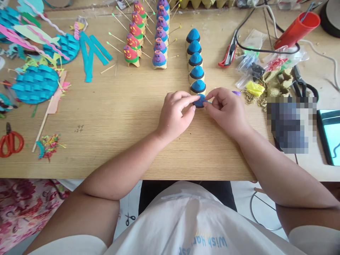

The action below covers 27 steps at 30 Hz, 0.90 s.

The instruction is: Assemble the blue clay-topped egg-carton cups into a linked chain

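Note:
A strip of egg-carton cups (195, 67) stands lengthwise before me, each cup capped in blue with a dark band beneath. Its nearest blue cup (198, 101) carries a few small pinkish marks. My left hand (175, 113) steadies this cup from the left, index finger on its top and thumb at its lower edge. On the other side, my right hand (225, 111) has thumb and index finger closed together against the cup; whatever tiny piece they pinch is hidden. A purple lump (236, 93) shows just behind the right hand.
Finished red-green (131, 53) and purple-blue (159, 58) carton caterpillars stand farther back, with stick feelers poking sideways. Blue woven paper fish (37, 85) and orange-handled scissors (11, 143) lie left. Right are a red cutter (227, 58), red cup (296, 30), black scissors (300, 85) and phone (329, 136).

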Each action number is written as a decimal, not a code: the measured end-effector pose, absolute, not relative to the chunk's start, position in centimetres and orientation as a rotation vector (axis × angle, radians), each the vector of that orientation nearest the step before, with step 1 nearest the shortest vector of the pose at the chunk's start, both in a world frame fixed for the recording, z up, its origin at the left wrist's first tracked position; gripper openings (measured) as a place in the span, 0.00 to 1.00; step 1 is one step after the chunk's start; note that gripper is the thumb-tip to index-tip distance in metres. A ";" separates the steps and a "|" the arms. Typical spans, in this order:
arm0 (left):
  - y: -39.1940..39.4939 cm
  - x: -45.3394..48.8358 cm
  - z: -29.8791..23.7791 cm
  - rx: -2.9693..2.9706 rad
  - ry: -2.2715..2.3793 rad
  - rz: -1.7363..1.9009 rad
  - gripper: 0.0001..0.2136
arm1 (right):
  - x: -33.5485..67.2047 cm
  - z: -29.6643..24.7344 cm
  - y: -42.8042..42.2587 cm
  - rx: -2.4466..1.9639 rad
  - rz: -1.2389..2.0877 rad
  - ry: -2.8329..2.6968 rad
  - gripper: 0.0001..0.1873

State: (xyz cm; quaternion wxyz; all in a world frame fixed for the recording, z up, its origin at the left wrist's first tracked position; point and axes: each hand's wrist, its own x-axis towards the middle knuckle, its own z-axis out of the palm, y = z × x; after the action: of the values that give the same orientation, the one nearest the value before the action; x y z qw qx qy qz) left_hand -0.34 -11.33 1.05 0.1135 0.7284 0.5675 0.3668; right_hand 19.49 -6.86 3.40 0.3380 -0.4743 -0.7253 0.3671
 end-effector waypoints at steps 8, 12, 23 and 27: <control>-11.3 -0.4 1.0 2.185 1.678 1.063 0.15 | 19.4 3.3 -6.7 -1.246 0.966 -1.896 0.07; -11.3 -0.4 1.0 2.175 1.676 1.072 0.15 | 19.4 3.4 -6.7 -1.240 0.965 -1.900 0.07; -11.2 -0.5 0.7 2.151 1.640 1.112 0.15 | 19.5 2.9 -6.5 -1.203 0.934 -1.918 0.09; -11.3 -0.5 0.8 2.157 1.638 1.151 0.14 | 19.5 3.0 -6.5 -1.208 0.951 -1.911 0.10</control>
State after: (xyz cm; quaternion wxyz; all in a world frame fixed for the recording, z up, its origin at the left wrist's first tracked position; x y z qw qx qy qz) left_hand -0.46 -11.27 0.84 0.0992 0.7294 0.5539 0.3891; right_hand 19.46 -6.49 3.02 0.3378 -0.4634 -0.7335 0.3648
